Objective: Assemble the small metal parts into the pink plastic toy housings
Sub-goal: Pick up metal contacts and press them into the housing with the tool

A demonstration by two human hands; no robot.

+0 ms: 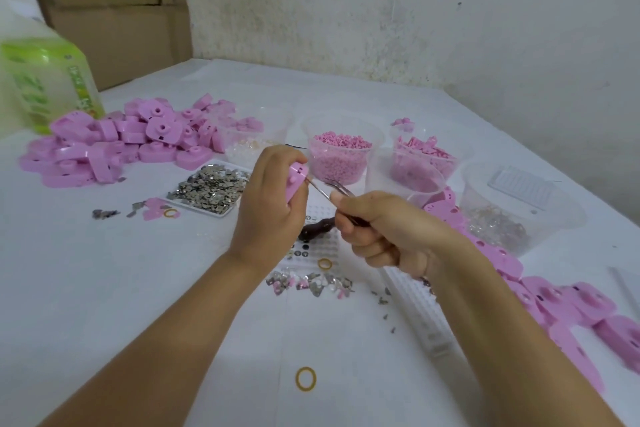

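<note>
Two hands working: left hand (268, 204) gripping one pink housing (294, 180), right hand (384, 232) pinching one tweezers (322, 193). Five clear tubs (485, 184) standing 12 to 2 o'clock. Three rubber bands (306, 378) lying 6, 9, centre. Heaped housings (104, 142) piling 10 and 4, uncountable.

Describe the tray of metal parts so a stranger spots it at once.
Find the pink housings heaped at the table's far left. Right of that heap, just left of the left hand, lies a flat white tray. It alone is shallow and full of shiny silver pieces; the tubs nearby are tall and clear.
</note>
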